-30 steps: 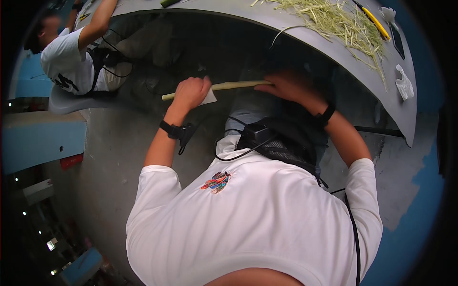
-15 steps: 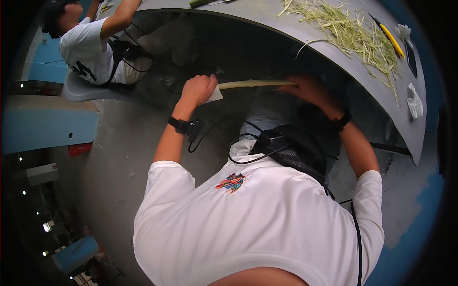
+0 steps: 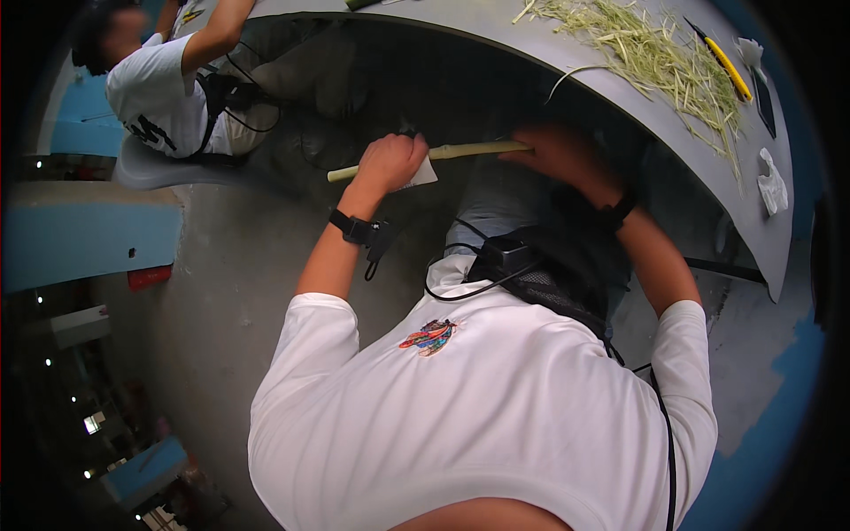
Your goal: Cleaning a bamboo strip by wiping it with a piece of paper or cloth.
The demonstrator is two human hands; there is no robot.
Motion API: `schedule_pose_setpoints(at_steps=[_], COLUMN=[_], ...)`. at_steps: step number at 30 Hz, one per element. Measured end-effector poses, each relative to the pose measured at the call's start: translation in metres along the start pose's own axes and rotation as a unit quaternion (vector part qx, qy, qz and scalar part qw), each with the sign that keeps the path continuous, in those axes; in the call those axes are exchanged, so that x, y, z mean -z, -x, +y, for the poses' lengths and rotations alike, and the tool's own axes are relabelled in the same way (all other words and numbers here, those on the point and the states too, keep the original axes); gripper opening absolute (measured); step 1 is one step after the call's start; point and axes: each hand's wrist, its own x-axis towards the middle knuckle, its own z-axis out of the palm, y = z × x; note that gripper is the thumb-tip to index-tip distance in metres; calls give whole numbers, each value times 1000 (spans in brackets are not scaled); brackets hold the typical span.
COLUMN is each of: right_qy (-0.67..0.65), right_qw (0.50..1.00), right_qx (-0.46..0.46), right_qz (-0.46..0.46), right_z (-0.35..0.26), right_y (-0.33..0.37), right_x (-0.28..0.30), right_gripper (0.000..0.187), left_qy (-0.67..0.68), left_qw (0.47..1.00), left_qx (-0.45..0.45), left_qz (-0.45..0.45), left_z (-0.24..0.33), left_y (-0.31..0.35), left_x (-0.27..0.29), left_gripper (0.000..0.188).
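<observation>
Compared with the earlier view, both hands and the pale stick [image 3: 429, 157] sit slightly lower and further right, the grip unchanged. Left hand [image 3: 390, 164] is closed around the stick near its left end, a white sheet [image 3: 423, 173] pinched beneath it. Right hand [image 3: 558, 152] grasps the stick's right end, held level below the grey table [image 3: 531, 44] edge. Pale shavings [image 3: 655, 57] and a yellow knife [image 3: 722, 57] lie on top.
</observation>
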Motion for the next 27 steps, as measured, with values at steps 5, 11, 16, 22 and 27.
schedule_pose_setpoints(at_steps=[5, 11, 16, 22, 27], right_qy=[-91, -13, -111, -7, -122], right_qw=[994, 998, 989, 993, 988], right_qx=[-55, 20, -41, 53, -82], right_qz=[24, 61, 84, 106, -36], right_z=[42, 21, 57, 23, 55], right_y=[24, 15, 23, 10, 30], right_x=[-9, -27, -36, -35, -31], right_gripper=[39, 35, 33, 33, 35], left_qy=[-16, 70, 138, 48, -2], left_qw=[1000, 996, 980, 996, 999], left_qx=[19, 0, 68, -61, 13], left_qz=[7, -54, -126, -37, 33], left_z=[-44, -19, -38, 9, -7], left_y=[19, 11, -2, -15, -6], left_x=[-7, -19, 9, -6, 5], left_gripper=[40, 39, 37, 30, 45])
